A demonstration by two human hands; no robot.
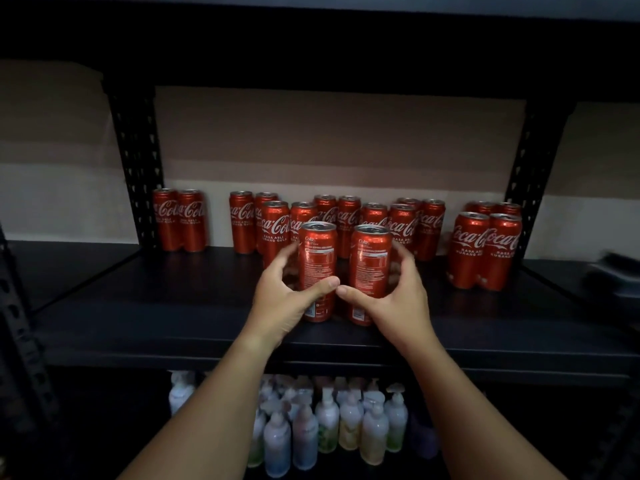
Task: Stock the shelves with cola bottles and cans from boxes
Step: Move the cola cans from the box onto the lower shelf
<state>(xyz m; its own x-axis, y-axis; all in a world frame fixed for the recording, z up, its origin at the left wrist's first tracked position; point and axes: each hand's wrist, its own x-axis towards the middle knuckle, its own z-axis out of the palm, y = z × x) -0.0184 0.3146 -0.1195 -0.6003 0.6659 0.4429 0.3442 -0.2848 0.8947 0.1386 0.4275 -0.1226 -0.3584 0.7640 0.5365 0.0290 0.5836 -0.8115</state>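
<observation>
Near the shelf [207, 327] front edge, our left hand [287, 299] and right hand [398, 299] each gripped a can, left can [317, 258] and right can [369, 261]; placement in hand, release judged next.

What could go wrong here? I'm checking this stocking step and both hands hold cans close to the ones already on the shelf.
1. The left hand and right hand hold two cans just in front of the middle cluster; pushing back might topple those.
2. Both held cans show their text panels, not logos, so facing may mismatch.
3. They stand near the shelf's front edge and could tip off.
</observation>
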